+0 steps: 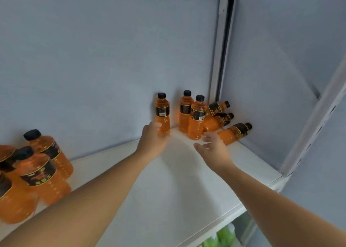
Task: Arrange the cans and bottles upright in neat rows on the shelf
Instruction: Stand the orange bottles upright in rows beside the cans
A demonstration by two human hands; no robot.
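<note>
Bottles of orange drink look full, heavy, slick: left hand (152,134) is clamping an upright bottle (162,113) low; right hand (213,146) is hovering spread.

Pale blue-grey back wall (112,59); matching side wall (262,69) on the right; white metal upright (218,59) in the corner; slotted white post (316,115) at front right; white shelf (168,190); soft even light.

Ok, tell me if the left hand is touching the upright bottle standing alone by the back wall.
Touching. The head view shows the left hand with fingers wrapped around the lower part of the lone upright bottle.
</note>
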